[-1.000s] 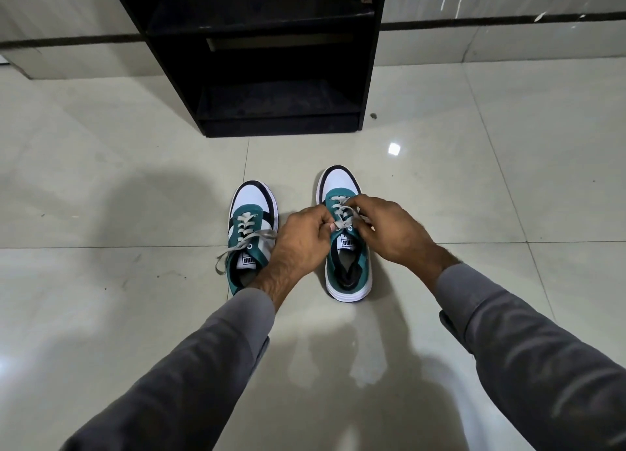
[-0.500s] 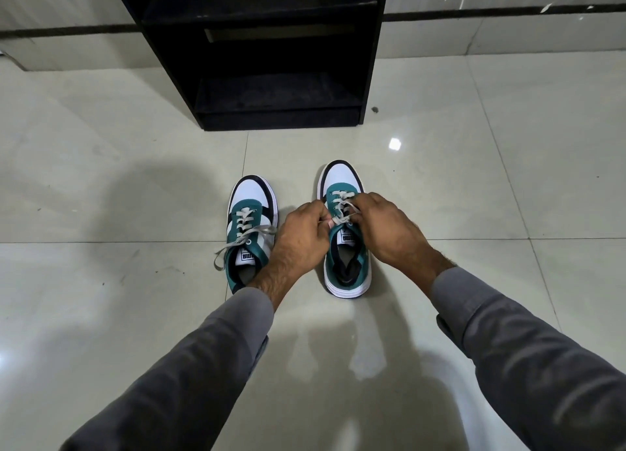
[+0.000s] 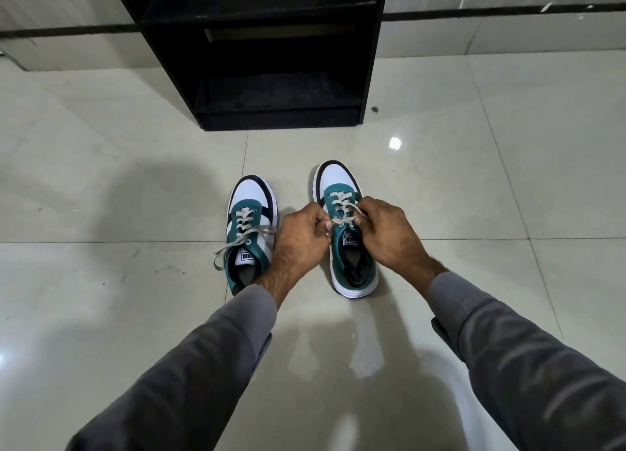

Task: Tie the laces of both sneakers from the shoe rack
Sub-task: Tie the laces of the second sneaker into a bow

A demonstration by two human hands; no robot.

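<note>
Two grey long sleeves (image 3: 210,359) reach forward over the glossy pale tiled floor (image 3: 508,213). Past them, the left hand (image 3: 299,240) and right hand (image 3: 384,233) meet over the teal, white and black right sneaker (image 3: 352,267), which stands on the floor with its toe toward the black open shoe rack (image 3: 271,61). Each hand is curled closed, fingertips pinching the sneaker's grey flat lace (image 3: 342,206); a short stretch of lace runs taut between them across the eyelets. Just beside this sneaker, on the left hand's side and partly behind that wrist, stands the matching left sneaker (image 3: 249,210), its loose grey lace (image 3: 237,242) untied and trailing outward onto the tile. Beyond both sneakers the rack stands against the pale wall.
</note>
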